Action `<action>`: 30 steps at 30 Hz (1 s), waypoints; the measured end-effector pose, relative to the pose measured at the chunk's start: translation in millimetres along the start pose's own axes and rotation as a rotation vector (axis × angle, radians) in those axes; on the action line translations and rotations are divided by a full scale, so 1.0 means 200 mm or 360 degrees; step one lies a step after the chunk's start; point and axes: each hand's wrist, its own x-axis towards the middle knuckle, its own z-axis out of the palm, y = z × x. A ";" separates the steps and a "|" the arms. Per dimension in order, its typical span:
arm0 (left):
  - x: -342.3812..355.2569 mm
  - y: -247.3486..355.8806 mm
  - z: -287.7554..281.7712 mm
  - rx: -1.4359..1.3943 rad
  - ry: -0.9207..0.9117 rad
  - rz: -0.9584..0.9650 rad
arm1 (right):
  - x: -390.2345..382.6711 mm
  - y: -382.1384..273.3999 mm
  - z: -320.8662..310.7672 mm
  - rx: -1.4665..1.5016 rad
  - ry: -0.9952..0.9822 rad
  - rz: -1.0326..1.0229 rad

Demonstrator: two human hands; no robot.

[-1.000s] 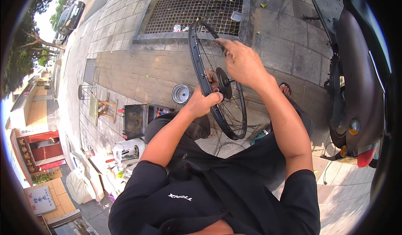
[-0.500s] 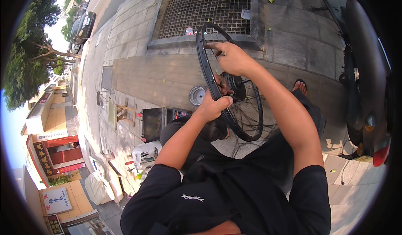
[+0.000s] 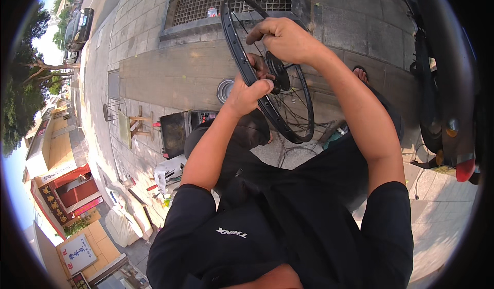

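A black bicycle wheel rim stands tilted before me, with a dark hub in its middle and thin spokes fanning from it. My left hand grips the rim's near-left side, thumb over the outer face and blackened fingers curled inside. Reaching over the upper part of the wheel, my right hand has its fingers bent downward above the hub, close to a spoke. Its thumb and whatever the fingertips pinch are hidden.
Past the wheel lies a round metal bowl, with a black toolbox nearer on the left. A wooden stool stands farther left. A metal grate is ahead; a dark scooter borders the right. My sandalled foot rests on the paving.
My right fingers have drawn off the rim and curled inward over the wheel. The left hand keeps its hold. The view has shifted, so the wheel appears farther left and higher.
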 end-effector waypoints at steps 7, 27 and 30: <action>0.09 0.07 -0.10 -0.0111 -0.0067 0.0015 | -0.43 0.80 -0.23 -0.0786 0.0373 0.0960; 0.14 0.16 -0.16 0.0008 0.0139 -0.0135 | -0.96 1.69 1.18 -0.0317 0.0360 0.1449; 0.17 0.17 -0.18 0.0028 0.0062 -0.0087 | -0.92 1.69 1.20 -0.0372 0.0388 0.1481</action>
